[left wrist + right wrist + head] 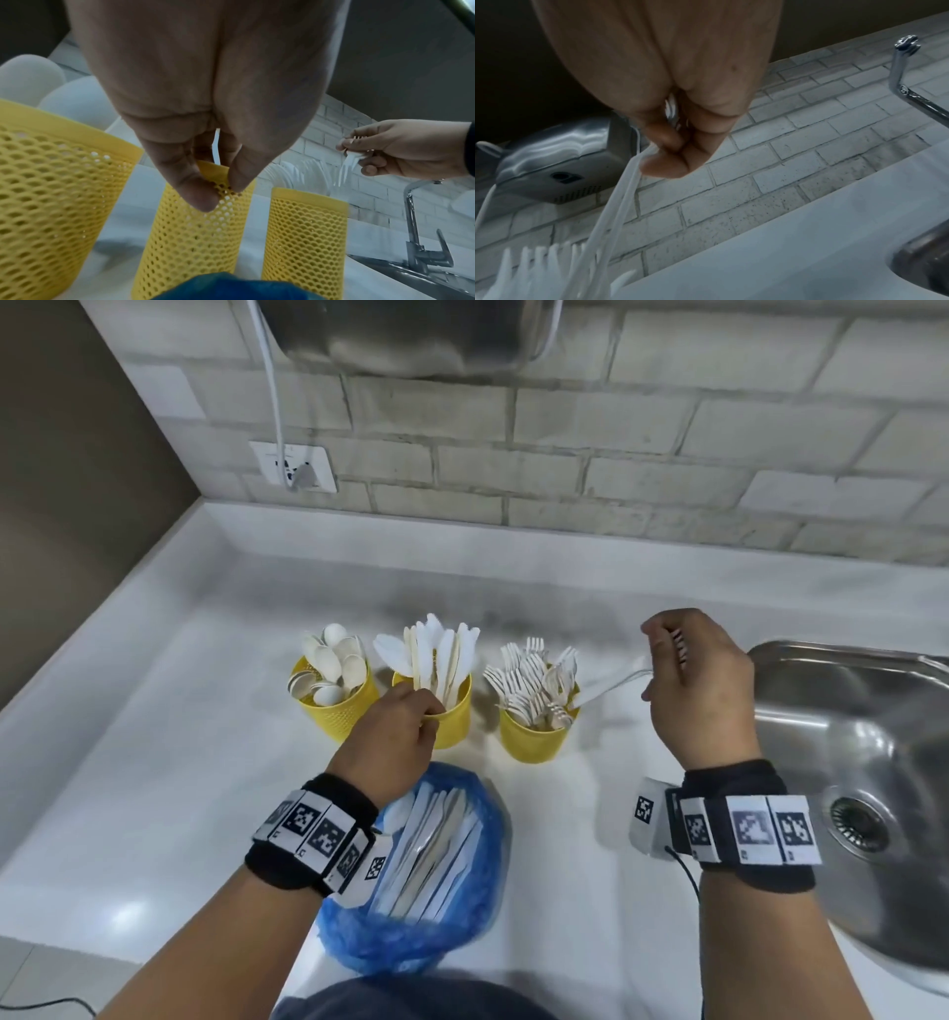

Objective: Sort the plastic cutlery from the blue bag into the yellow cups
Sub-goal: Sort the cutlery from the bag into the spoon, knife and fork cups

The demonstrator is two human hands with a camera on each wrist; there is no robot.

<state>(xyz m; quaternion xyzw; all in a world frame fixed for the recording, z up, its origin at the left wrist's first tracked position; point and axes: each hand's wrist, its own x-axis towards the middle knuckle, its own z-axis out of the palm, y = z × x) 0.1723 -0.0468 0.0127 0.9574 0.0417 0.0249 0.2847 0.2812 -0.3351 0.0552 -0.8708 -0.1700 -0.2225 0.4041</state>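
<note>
white counter [205, 762] lying under a grey brick wall [667, 428] | shiny metal sink [847, 711] sitting at the right, drain [856, 824] in its bottom | tap [413, 223] standing behind it | silver box [552, 162] hanging on the wall | white cord [272, 392] running down to a wall socket [293, 465]

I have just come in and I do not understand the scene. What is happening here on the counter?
A person is sorting plastic cutlery from a blue bag into three yellow cups. The left hand is at the middle cup, which holds knives, pinching a piece at its rim. The right hand holds forks with their handles pointing toward the right cup, which is full of forks. Spoons fill the left cup. Cutlery remains in the bag.
</note>
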